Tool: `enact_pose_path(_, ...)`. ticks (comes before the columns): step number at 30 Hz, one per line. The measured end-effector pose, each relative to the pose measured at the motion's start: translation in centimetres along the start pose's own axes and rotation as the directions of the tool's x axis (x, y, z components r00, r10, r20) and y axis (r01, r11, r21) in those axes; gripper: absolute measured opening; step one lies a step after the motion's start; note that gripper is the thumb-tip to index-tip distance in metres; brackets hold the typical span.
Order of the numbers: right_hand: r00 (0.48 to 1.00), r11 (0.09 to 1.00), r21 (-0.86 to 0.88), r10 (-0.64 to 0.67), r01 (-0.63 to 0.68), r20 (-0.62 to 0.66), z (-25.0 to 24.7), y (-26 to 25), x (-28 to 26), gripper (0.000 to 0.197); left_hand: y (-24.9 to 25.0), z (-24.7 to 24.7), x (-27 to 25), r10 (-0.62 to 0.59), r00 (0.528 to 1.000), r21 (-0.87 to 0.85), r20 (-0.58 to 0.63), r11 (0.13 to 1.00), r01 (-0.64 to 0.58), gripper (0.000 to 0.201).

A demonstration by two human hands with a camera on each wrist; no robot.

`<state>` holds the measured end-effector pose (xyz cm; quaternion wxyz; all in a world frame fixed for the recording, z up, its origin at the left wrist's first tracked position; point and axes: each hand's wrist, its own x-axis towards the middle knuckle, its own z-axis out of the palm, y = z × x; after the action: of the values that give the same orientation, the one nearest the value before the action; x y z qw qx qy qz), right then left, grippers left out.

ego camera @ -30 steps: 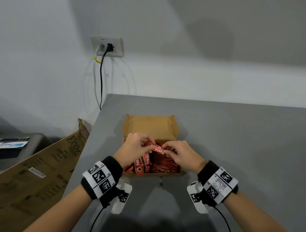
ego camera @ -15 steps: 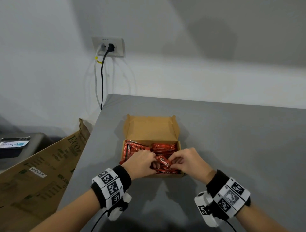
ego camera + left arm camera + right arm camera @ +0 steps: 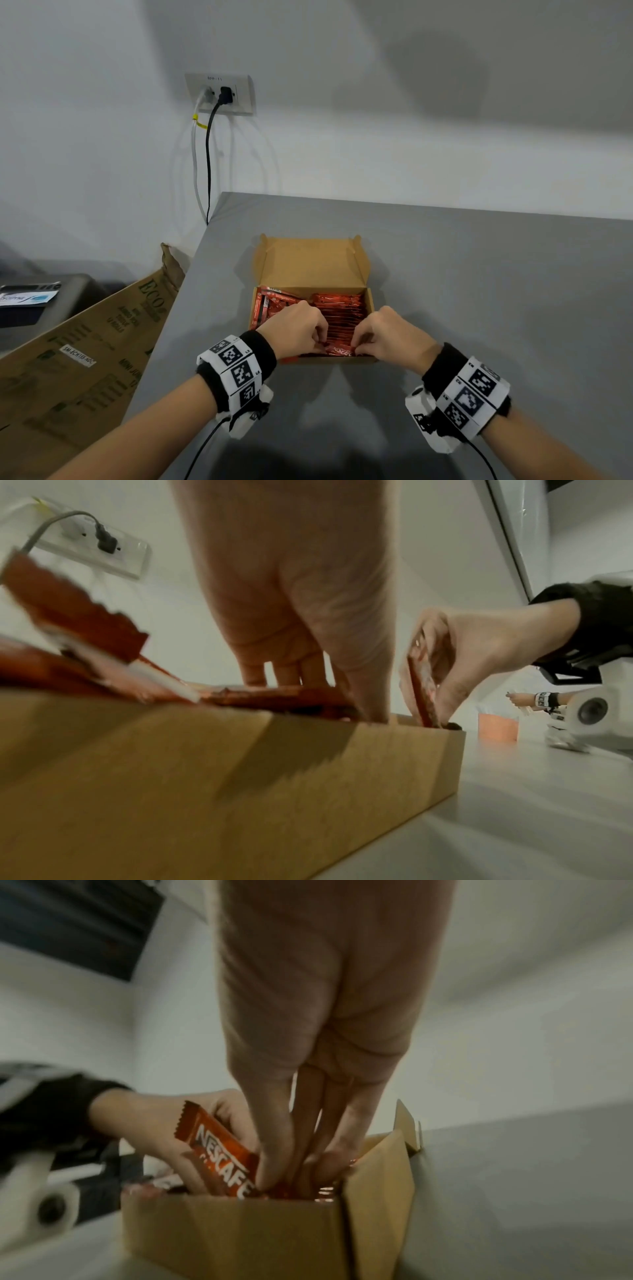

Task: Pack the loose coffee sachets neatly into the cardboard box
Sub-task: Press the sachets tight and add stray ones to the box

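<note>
carefully, the left hand [image 3: 298,329] and right hand [image 3: 387,334] both pinched one sachet [image 3: 340,350] at the cardboard box [image 3: 310,262] near wall; it should slide down flat, beside the packed row.

Matt brown corrugated cardboard box [image 3: 310,265] on a smooth, matt grey worktop [image 3: 479,291]. Inside it, glossy red foil-like coffee sachets [image 3: 342,310] catch the light, crinkled at their crimped ends. At nine o'clock, a rough printed cardboard sheet [image 3: 78,359] looks dull and creased.

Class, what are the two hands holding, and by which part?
One red sachet, pinched at its two ends: left hand at one, right hand at the other.
</note>
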<state>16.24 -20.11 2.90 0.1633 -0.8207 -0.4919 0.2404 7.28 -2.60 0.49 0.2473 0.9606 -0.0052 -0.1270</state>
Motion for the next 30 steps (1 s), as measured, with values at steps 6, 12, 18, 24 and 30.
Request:
enact_pose_path(6,0.988,0.932,-0.358,0.011,0.047,0.157,0.4,-1.2,1.5,0.017,-0.3,0.0,0.1,-0.001,1.000,-0.044,0.009,0.999,0.001,0.007)
enact_pose_path(12,0.981,0.889,-0.455,0.039,0.052,0.190,0.7,-2.2,2.4,0.017,0.5,-0.7,-0.1,0.043,0.999,-0.079,-0.029,0.996,-0.046,0.013)
enact_pose_path(18,0.981,0.957,-0.291,0.061,-0.005,0.186,-0.3,-1.3,2.2,0.014,1.0,0.3,-0.1,0.050,0.998,-0.027,0.030,0.998,-0.049,0.012)
enact_pose_path(24,0.984,0.905,-0.426,0.075,0.001,0.161,0.4,-2.1,1.7,0.015,1.7,0.1,0.4,0.044,0.998,0.055,0.041,0.997,-0.046,0.014)
enact_pose_path(30,0.984,0.916,-0.399,0.100,-0.033,0.148,0.1,-1.6,1.7,0.016,0.6,-1.1,0.1,0.030,0.993,-0.008,0.116,1.000,-0.029,0.008)
